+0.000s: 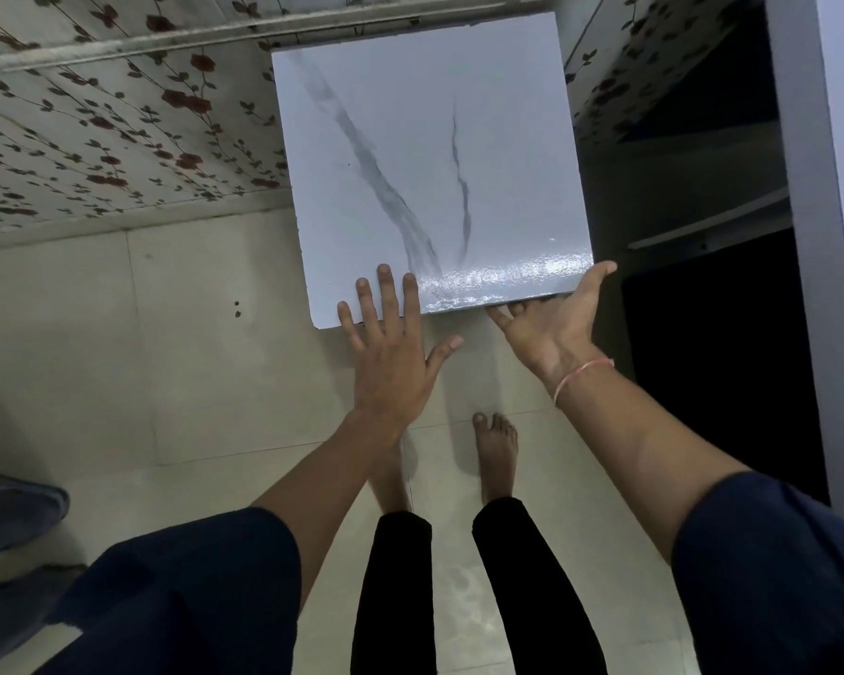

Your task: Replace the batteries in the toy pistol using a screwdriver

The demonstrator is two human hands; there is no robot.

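White: one table (425, 138), one left hand (391, 362), one right hand (551, 328).

The tabletop (410, 138) is white with grey marble veins, the wallpaper (93, 138) cream with dark red flowers on leafy grey-green vines, the floor (166, 358) pale beige tile, the sleeves (191, 577) navy, the trousers (391, 601) black and the wristband (581, 377) pink.

Right hand (551, 328): fingers (500, 316) partly hidden under bench (459, 138) near edge. Bench underside, legs unseen. Left foot (388, 484) mostly behind left forearm (322, 479). Dark opening (702, 362) at right: contents unreadable. Grey cloth (11, 509) cut off by left edge.
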